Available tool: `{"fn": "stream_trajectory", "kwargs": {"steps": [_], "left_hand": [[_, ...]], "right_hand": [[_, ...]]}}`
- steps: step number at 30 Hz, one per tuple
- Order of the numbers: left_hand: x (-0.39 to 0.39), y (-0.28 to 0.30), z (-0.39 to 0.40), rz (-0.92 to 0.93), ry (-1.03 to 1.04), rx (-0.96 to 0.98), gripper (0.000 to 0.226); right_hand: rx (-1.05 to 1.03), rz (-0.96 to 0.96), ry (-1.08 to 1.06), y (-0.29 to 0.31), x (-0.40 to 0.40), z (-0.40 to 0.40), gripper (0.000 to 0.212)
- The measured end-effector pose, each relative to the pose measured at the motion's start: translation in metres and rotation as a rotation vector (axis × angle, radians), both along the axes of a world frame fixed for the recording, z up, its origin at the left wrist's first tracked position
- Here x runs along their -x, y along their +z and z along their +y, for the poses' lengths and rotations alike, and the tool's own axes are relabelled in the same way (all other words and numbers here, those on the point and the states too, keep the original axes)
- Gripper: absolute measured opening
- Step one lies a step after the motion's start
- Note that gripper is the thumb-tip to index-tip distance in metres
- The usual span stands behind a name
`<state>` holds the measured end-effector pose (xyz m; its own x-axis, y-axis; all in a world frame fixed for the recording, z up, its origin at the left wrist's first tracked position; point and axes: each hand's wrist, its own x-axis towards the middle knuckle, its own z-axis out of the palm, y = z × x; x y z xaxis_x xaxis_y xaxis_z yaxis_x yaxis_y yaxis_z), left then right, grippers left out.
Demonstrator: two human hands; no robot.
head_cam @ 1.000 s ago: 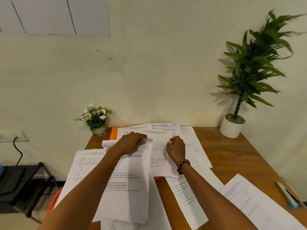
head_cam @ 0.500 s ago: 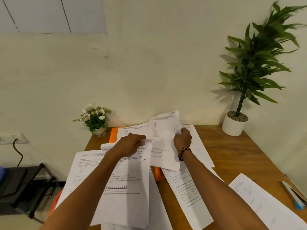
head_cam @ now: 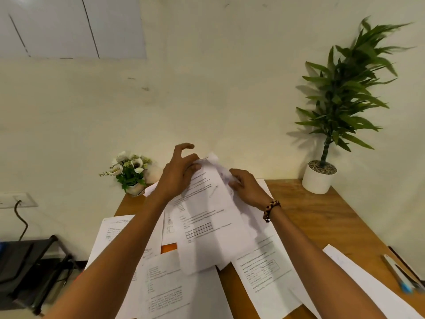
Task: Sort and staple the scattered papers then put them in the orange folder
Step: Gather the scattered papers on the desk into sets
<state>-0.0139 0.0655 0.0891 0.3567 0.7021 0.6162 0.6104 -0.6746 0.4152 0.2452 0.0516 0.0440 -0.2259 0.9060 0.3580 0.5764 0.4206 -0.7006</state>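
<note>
Both my hands hold a raised bundle of printed sheets (head_cam: 211, 222) above the desk. My left hand (head_cam: 177, 173) grips its top left edge with thumb and lower fingers, the index finger sticking up free. My right hand (head_cam: 247, 188), with a bead bracelet on the wrist, pinches the top right edge. More scattered papers (head_cam: 174, 288) lie under and around my arms. A small patch of the orange folder (head_cam: 169, 247) shows between the sheets; the rest of it is covered. No stapler is in view.
The wooden desk (head_cam: 322, 217) stands against a cream wall. A white flower pot (head_cam: 132, 171) sits at its back left and a tall potted plant (head_cam: 322, 173) at the back right. Pens (head_cam: 401, 278) lie at the right edge. A black chair (head_cam: 30, 263) stands left of the desk.
My left hand lifted off the flat sheets on the left and came up to the centre. Both hands now hold a bundle raised off the desk, and the view has tilted.
</note>
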Motion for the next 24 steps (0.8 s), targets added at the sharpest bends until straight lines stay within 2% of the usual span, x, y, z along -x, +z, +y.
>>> {"fn": "stream_trajectory", "kwargs": {"steps": [2, 5, 8, 10, 12, 14, 16, 18, 21, 22, 24], "left_hand": [[-0.005, 0.006, 0.002, -0.028, -0.056, 0.055, 0.022], [-0.014, 0.011, -0.002, -0.037, 0.009, 0.116, 0.029], [-0.022, 0.015, -0.005, -0.045, 0.064, 0.095, 0.018], [-0.025, 0.017, -0.006, -0.072, 0.069, 0.099, 0.014], [-0.028, 0.021, -0.006, -0.120, 0.052, 0.127, 0.015], [-0.032, 0.024, -0.008, -0.124, 0.015, 0.103, 0.015], [-0.037, 0.029, -0.012, -0.116, -0.037, 0.070, 0.015], [-0.039, 0.033, -0.015, -0.133, -0.065, 0.056, 0.035], [-0.033, 0.028, -0.015, -0.244, 0.119, -0.016, 0.079], [-0.029, 0.023, -0.016, -0.329, 0.181, 0.004, 0.088], [-0.021, 0.008, -0.017, -0.510, 0.205, 0.171, 0.095]], "right_hand": [[-0.045, -0.008, 0.006, 0.008, 0.004, -0.006, 0.033], [-0.035, -0.025, 0.026, 0.021, 0.007, -0.013, 0.034], [0.061, 0.074, 0.054, 0.030, 0.009, -0.020, 0.034], [0.077, 0.027, 0.048, 0.034, 0.012, -0.026, 0.032], [0.030, -0.020, 0.020, 0.032, 0.013, -0.027, 0.045], [0.023, 0.075, -0.025, 0.028, 0.013, -0.027, 0.050], [0.026, 0.164, -0.047, 0.026, 0.012, -0.028, 0.044], [-0.019, 0.181, -0.053, 0.025, 0.010, -0.030, 0.030], [-0.016, 0.295, -0.114, 0.025, 0.002, -0.035, 0.022], [-0.006, 0.341, -0.133, 0.025, -0.004, -0.036, 0.021], [0.008, 0.425, -0.151, 0.024, -0.018, -0.037, 0.018]]}}
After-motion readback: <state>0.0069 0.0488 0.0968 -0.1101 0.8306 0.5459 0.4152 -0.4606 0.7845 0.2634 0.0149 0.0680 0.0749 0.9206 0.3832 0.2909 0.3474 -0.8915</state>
